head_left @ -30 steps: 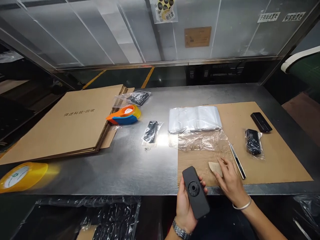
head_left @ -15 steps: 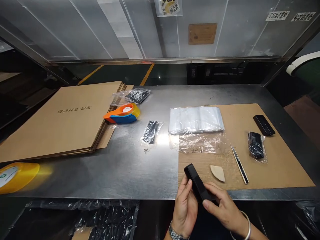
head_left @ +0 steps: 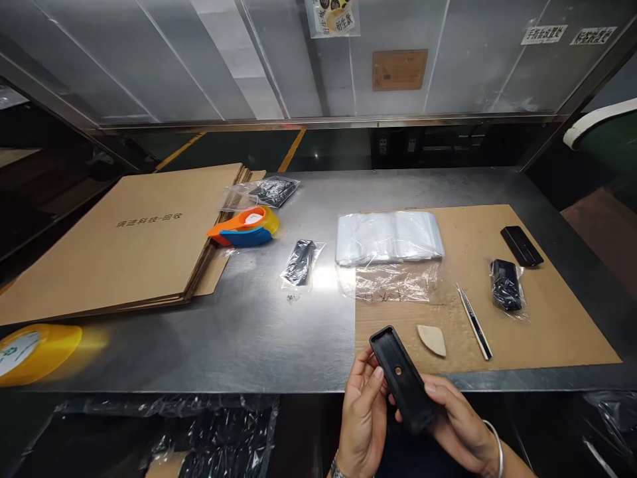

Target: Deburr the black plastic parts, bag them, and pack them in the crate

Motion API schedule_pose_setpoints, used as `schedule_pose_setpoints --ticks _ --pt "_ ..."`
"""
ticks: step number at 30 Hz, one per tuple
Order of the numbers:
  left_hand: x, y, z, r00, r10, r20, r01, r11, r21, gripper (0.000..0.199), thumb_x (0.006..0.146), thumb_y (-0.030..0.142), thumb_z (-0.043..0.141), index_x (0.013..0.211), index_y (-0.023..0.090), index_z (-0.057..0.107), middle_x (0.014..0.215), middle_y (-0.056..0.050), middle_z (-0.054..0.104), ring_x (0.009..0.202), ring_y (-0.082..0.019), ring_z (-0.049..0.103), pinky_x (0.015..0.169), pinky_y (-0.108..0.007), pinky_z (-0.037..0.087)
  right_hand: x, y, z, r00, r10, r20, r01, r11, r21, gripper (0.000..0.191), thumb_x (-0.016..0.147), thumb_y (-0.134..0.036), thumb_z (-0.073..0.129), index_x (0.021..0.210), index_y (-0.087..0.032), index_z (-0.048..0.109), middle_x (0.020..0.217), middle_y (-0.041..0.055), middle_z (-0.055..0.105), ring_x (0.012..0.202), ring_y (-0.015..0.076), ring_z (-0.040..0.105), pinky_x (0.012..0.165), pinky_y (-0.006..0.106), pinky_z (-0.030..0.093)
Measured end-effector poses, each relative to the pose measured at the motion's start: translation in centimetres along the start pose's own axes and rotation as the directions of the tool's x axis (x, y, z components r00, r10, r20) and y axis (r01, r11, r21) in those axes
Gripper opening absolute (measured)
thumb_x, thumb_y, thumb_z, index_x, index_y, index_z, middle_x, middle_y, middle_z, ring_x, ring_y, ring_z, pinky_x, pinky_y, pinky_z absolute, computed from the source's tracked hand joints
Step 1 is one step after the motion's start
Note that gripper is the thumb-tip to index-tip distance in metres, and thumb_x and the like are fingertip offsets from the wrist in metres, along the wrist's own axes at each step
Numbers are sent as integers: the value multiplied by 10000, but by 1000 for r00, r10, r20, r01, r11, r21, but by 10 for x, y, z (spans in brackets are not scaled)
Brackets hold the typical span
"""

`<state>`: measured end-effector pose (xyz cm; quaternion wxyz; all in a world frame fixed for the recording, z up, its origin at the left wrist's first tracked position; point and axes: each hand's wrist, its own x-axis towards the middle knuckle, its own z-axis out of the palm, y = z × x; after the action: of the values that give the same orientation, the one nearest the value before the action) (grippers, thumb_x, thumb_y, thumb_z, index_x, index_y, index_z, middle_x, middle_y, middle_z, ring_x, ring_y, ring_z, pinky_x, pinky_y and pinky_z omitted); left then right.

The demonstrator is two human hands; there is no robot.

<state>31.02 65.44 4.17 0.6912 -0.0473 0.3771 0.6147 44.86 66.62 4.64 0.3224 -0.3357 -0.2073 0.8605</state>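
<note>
A long black plastic casing point(head_left: 409, 392), hollow on the side facing me and with one round hole, is held between both hands at the table's front edge. My left hand point(head_left: 362, 415) grips its left side, thumb on the rim. On its right side, toward the near end, my right hand point(head_left: 455, 421) is closed around it. Just beyond lie a beige wedge-shaped piece point(head_left: 432, 340) and a slim craft knife point(head_left: 474, 322) on a cardboard sheet point(head_left: 557, 332). A similar black casing point(head_left: 521, 246) rests at the sheet's far right, near a bagged black part point(head_left: 506, 285).
A stack of clear plastic bags point(head_left: 389, 238) lies mid-table. To the left are another bagged black part point(head_left: 299, 262), an orange-and-blue tape dispenser point(head_left: 245, 227), flat cardboard point(head_left: 124, 239) and a yellow tape roll point(head_left: 37, 354). A metal frame point(head_left: 328, 123) spans the back.
The black casing has been turned in my hands, so its hollow inner side and hole now face me. My right hand has shifted its grip along the casing's right side.
</note>
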Motion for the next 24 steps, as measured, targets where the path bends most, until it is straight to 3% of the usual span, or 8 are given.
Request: schedule_pose_setpoints --ticks 10,20,24 --pt "-10 -14 6 999 14 48 -16 998 54 357 773 175 572 1100 248 450 1055 -42 544 930 -134 525 866 -267 395 -18 -6 -3 1000 -14 27 13 1000 12 254 852 -253 496 1048 -159 626 886 82 634 798 196 585 757 316 422" --pt "-10 -28 11 995 47 84 -55 994 95 379 737 178 617 1079 254 472 1022 -24 560 921 -131 543 854 -249 421 -30 -8 -14 998 -57 30 57 998 -12 302 861 -278 460 1076 -118 599 952 122 626 860 228 583 810 356 406" --pt "-11 -34 11 999 -8 44 3 992 125 395 745 243 618 1109 265 466 956 -20 596 765 -111 585 774 -247 479 -30 -4 -14 999 -32 33 32 999 -1 317 875 -324 440 1016 -93 604 860 138 636 737 215 611 633 287 445"
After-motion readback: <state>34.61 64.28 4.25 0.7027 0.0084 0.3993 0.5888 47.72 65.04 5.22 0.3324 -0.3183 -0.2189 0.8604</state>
